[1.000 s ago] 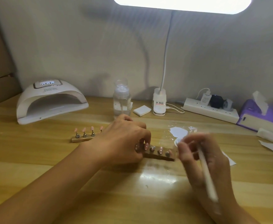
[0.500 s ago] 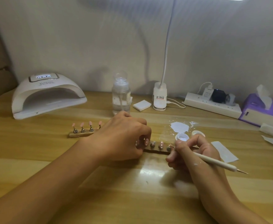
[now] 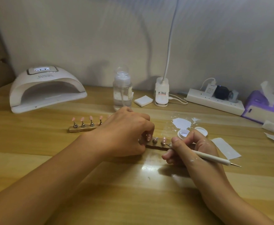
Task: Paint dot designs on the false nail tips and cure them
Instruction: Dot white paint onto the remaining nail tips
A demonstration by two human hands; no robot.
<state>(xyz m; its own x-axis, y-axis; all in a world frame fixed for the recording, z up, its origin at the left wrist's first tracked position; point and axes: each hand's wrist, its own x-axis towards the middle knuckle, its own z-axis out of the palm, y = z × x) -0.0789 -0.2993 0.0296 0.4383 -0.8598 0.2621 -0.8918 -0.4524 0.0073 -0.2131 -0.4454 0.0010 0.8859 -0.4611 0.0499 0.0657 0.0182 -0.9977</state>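
Two wooden strips carry pink false nail tips on metal stands. The far strip lies left of centre with its tips upright. The near strip lies between my hands. My left hand grips its left end with curled fingers and hides part of it. My right hand holds a white dotting pen like a pencil, its fine point touching a pink tip on the near strip. A small open pot of white paint stands just behind my right hand.
A white curing lamp stands at the back left, its display lit. Along the back are a clear pump bottle, a white pad, a lamp base, a power strip and a purple tissue box. A white paint smear, a lid and paper scraps lie right.
My right hand has come down from a blurred, raised pose and settled on the table, bringing the pen point to a nail tip. The left hand has kept its grip on the strip.
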